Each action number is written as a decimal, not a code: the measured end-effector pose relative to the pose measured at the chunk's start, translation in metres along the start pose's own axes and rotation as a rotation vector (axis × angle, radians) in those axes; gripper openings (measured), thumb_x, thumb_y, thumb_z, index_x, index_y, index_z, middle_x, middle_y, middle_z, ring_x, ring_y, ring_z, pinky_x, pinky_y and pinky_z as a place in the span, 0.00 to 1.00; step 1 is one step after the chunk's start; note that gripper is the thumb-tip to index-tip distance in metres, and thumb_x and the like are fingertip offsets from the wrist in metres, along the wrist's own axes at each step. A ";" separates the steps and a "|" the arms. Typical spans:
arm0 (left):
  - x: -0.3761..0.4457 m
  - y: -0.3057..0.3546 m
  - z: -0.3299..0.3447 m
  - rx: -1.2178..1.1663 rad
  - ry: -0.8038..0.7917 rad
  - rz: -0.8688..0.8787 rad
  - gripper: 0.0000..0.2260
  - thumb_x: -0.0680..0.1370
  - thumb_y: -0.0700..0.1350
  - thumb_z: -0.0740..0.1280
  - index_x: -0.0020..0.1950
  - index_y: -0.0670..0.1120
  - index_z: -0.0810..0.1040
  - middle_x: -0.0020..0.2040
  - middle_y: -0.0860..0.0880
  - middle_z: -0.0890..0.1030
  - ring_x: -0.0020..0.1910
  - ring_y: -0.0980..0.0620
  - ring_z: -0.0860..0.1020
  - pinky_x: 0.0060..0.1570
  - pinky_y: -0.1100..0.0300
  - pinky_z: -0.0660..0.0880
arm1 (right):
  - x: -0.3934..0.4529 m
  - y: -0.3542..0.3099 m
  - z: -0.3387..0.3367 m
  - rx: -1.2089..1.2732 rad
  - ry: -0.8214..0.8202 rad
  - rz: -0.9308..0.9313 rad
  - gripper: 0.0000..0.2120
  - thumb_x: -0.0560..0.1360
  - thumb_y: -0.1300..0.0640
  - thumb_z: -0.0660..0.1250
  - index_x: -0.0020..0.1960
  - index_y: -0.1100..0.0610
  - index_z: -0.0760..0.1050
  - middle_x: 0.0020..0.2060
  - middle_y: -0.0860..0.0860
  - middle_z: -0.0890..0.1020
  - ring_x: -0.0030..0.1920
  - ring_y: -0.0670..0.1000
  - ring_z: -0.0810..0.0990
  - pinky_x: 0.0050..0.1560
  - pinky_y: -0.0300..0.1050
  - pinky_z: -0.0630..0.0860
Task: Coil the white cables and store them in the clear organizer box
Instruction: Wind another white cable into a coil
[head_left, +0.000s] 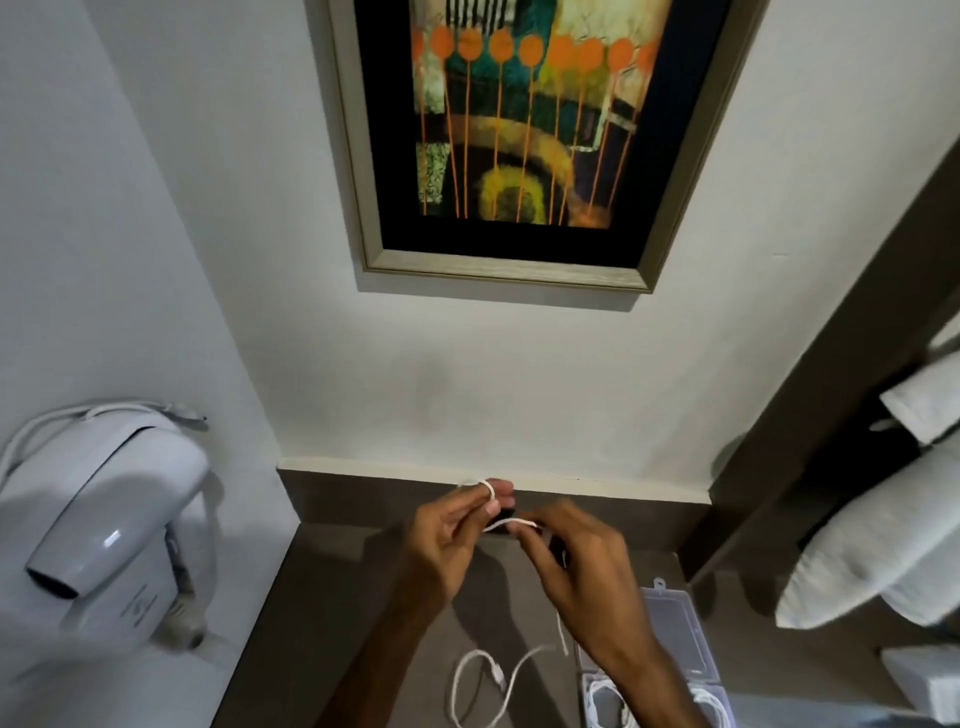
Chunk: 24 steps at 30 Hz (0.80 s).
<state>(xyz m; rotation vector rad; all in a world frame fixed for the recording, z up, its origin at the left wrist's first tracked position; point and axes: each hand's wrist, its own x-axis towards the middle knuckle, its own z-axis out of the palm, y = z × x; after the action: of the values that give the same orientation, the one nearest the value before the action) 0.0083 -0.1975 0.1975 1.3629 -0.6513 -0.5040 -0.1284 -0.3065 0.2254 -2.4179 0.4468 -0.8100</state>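
Both hands are raised over a grey-brown counter. My left hand has a white cable looped over a fingertip near the wall. My right hand pinches the same cable a little to the right, and the strand runs between the two hands. The cable's loose end trails down onto the counter in an open curl with its plug showing. The clear organizer box lies open at the lower right, partly behind my right forearm, with coiled white cables in its compartments.
A white wall-mounted hair dryer hangs at the left. A framed painting is on the wall above the counter. White pillows and a dark frame are at the right.
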 end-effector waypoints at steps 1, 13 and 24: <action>-0.002 0.001 0.004 0.036 -0.017 0.009 0.12 0.82 0.31 0.66 0.59 0.43 0.86 0.55 0.48 0.90 0.57 0.52 0.88 0.63 0.60 0.82 | 0.004 0.002 -0.003 -0.035 0.001 -0.031 0.03 0.81 0.47 0.71 0.55 0.43 0.82 0.42 0.35 0.81 0.35 0.38 0.77 0.39 0.32 0.75; 0.003 0.013 -0.003 -0.415 -0.526 -0.119 0.13 0.83 0.43 0.67 0.62 0.36 0.81 0.56 0.38 0.86 0.53 0.44 0.85 0.56 0.56 0.82 | 0.042 0.027 -0.001 0.171 0.126 0.055 0.09 0.82 0.62 0.71 0.49 0.50 0.86 0.43 0.40 0.87 0.44 0.42 0.86 0.45 0.32 0.77; 0.024 0.023 -0.010 0.091 -0.084 0.058 0.13 0.85 0.32 0.61 0.65 0.40 0.82 0.62 0.45 0.87 0.63 0.49 0.85 0.71 0.46 0.77 | -0.003 -0.016 0.003 0.054 -0.006 0.059 0.06 0.83 0.46 0.67 0.47 0.40 0.77 0.31 0.36 0.78 0.31 0.41 0.79 0.36 0.35 0.76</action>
<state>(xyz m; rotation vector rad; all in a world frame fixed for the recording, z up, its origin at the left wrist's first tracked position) 0.0315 -0.2032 0.2226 1.4101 -0.7885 -0.4918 -0.1266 -0.2908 0.2312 -2.3453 0.4855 -0.7789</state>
